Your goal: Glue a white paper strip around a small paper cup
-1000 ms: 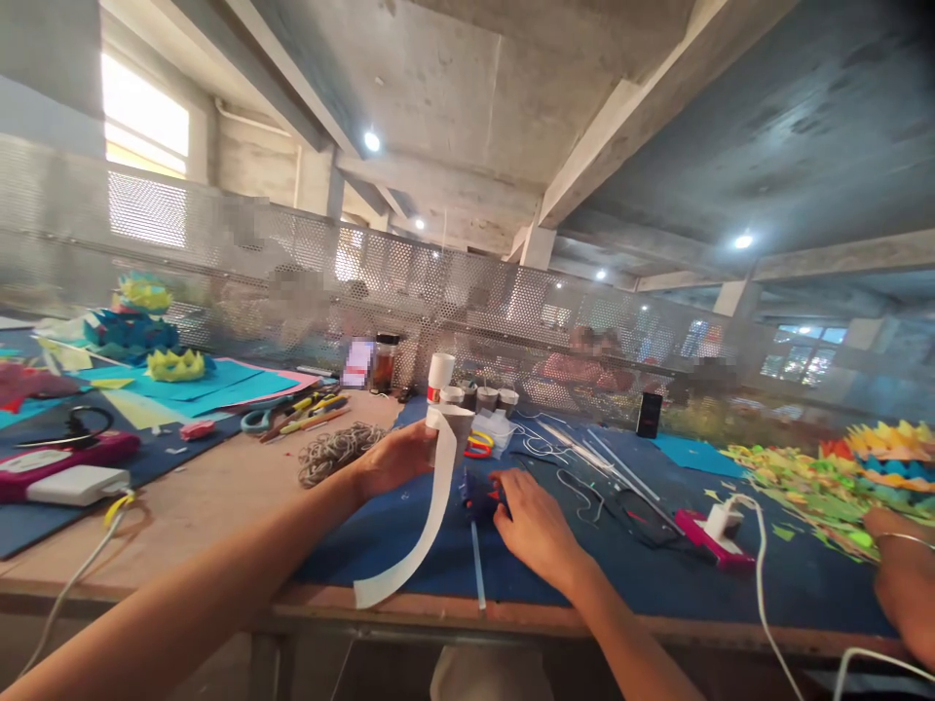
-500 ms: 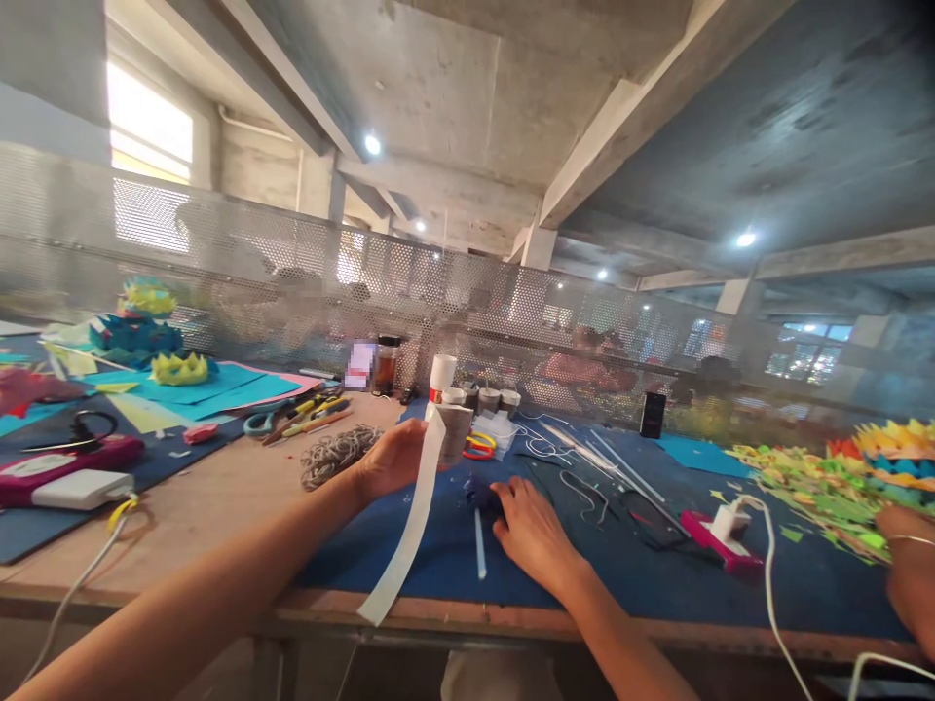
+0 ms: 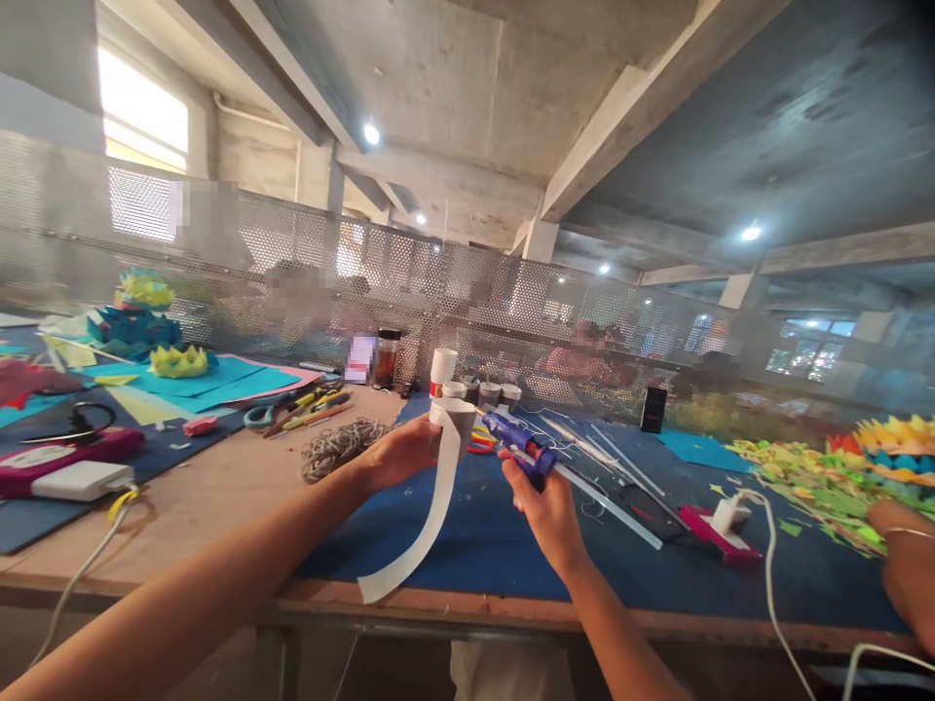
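My left hand (image 3: 400,452) is closed round a small grey paper cup (image 3: 459,421) held above the table. A long white paper strip (image 3: 428,526) hangs from the cup down past the table's front edge. My right hand (image 3: 544,501) grips a blue glue gun (image 3: 520,444) with a clear glue stick (image 3: 606,498) sticking out behind it. The gun's nozzle points left at the cup, almost touching it. A blue felt mat (image 3: 497,540) lies beneath both hands.
A coil of grey cord (image 3: 337,444), scissors (image 3: 264,415), a white glue bottle (image 3: 441,372) and small cups stand behind. A pink power strip (image 3: 720,537) with a white plug lies right. Another person's arm (image 3: 906,565) rests at the right edge near coloured paper flowers (image 3: 840,467). A mesh screen (image 3: 511,312) backs the table.
My right hand has lifted the blue glue gun off the mat and brought its nozzle up to the cup. My left hand has stayed in place with the cup and strip.
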The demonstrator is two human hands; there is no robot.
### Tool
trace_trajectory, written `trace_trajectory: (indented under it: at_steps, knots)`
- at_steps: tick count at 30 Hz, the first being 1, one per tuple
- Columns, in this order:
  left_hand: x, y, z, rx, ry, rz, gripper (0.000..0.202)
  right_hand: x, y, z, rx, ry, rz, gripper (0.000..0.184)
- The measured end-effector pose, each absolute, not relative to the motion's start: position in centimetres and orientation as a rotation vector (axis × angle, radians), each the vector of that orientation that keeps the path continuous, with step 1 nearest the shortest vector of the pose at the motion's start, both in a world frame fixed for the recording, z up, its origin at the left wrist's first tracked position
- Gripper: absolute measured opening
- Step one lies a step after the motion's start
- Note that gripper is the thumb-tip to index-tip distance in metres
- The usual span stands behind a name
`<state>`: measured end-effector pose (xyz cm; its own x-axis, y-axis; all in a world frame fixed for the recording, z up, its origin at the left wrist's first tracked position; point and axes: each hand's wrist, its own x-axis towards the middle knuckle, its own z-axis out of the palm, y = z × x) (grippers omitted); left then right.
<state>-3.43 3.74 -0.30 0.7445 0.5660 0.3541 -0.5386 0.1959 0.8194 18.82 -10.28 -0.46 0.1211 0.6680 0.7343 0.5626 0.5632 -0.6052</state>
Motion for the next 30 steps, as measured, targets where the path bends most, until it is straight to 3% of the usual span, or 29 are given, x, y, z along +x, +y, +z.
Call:
trace_trajectory:
  at_steps: [4, 13, 30]
  knots:
    - [-3.5, 3.6, -0.3, 1.179, 0.021, 0.781, 0.029, 17.5, -10.5, -0.4, -1.049, -1.6, 0.167, 0.029]
    - [-3.3, 3.0, 0.4, 1.233, 0.033, 0.781, 0.037, 16.5, -11.1, -0.4, -1.082, -1.665, -0.072, 0.027]
    - [-3.2, 2.8, 0.6, 1.243, 0.051, 0.794, 0.037, 16.2, -11.0, -1.3, -1.162, -1.692, -0.312, 0.028]
